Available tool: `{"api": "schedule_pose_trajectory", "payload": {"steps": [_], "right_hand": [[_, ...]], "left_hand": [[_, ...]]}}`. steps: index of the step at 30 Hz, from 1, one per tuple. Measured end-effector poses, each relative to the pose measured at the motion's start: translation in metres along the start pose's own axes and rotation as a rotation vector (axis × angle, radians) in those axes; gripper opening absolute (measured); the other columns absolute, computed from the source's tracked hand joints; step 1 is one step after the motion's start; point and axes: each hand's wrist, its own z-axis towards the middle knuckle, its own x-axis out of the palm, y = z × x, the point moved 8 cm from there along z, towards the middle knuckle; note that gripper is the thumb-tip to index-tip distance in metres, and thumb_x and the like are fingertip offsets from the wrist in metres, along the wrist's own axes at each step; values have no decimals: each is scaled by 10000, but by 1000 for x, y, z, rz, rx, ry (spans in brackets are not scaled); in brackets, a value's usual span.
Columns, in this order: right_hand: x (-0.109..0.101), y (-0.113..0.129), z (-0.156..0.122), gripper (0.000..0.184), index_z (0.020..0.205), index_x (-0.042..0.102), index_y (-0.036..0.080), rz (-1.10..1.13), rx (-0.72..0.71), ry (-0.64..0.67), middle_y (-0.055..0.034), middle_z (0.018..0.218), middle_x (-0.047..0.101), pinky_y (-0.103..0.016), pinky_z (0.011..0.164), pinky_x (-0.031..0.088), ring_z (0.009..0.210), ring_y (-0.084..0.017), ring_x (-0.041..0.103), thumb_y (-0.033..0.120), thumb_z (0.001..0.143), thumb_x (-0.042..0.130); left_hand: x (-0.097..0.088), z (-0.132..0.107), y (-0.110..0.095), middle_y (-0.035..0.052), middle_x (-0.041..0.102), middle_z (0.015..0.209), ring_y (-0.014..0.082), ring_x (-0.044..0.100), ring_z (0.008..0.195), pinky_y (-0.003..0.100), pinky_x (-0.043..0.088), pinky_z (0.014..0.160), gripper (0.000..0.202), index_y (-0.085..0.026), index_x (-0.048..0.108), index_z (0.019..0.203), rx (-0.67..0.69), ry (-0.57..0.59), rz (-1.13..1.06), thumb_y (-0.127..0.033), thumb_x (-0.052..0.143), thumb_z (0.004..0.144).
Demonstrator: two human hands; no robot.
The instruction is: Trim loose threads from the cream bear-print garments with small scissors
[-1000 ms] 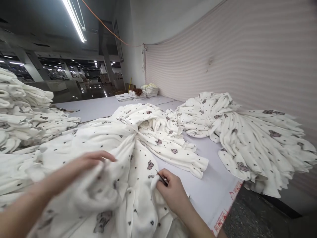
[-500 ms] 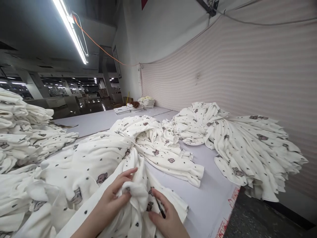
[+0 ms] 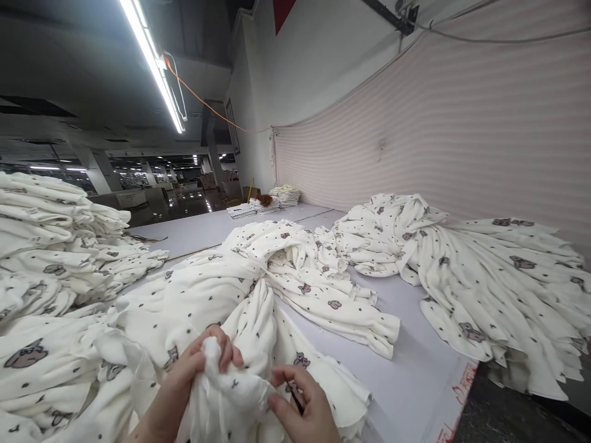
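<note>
My left hand is closed on a bunched edge of white fabric with small dark marks, lifted at the bottom middle of the head view. Just right of it, my right hand has its fingers curled round a slim dark tool, whose kind I cannot make out. The thumb and forefinger of that hand are at the fabric's edge; whether they pinch it is unclear. Under both hands spreads a heap of the same white cloth, printed with brownish-pink animal figures.
A tall pile of white cloth stands at the left. Another gathered bundle hangs over the right edge of the pale table. Folded stacks lie at the far end, by a striped pink curtain.
My left hand has taken hold of the fabric edge and raised it, its fingers now curled tighter. My right hand stays near with the dark tool. The view has shifted slightly left.
</note>
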Motion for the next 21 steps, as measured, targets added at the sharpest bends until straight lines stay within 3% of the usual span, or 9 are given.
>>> {"api": "schedule_pose_trajectory", "payload": {"steps": [3,6,8,11,13,15,21], "right_hand": [[1,16,5,256,757,666,188,-54,-41,14,6,683,585,-220,536,395,558,-124,499,431,804,598],[-2,33,4,263,762,619,200,-104,-180,-23,20,680,530,-216,510,350,531,-110,445,428,859,532],[-3,37,1,231,772,600,209,-146,-263,-52,13,696,534,-218,514,353,543,-117,458,399,871,513],[-10,29,-3,191,777,569,223,-209,-229,-84,16,675,541,-218,503,361,531,-125,475,386,864,520],[-17,24,-6,167,767,581,228,-252,-189,-72,16,677,561,-216,537,389,566,-136,517,388,815,584],[-23,27,-7,162,784,642,232,-272,-180,-13,2,717,596,-223,615,426,664,-165,581,393,766,637],[-23,36,-3,224,960,768,301,-419,-42,237,-30,788,694,-246,661,445,762,-212,654,378,792,642]], "left_hand": [[10,-9,3,-32,548,525,160,496,538,259,374,575,244,-192,607,687,5,68,222,-389,727,608],[26,-22,9,-1,623,706,184,538,666,254,389,639,203,-210,679,825,-23,140,724,-366,712,699],[38,-29,13,36,633,780,221,584,764,275,422,711,213,-205,674,759,-2,192,901,-416,656,762],[49,-34,13,69,642,911,229,601,845,277,443,781,277,-203,634,747,103,194,841,-456,559,831],[48,-35,18,41,654,865,213,594,811,259,449,754,262,-217,630,804,72,163,766,-460,541,848],[46,-34,24,16,655,772,205,588,763,250,448,709,265,-224,644,838,18,149,723,-465,535,857],[55,-31,28,39,679,818,213,619,811,263,446,759,290,-211,695,840,50,246,715,-450,532,868]]}}
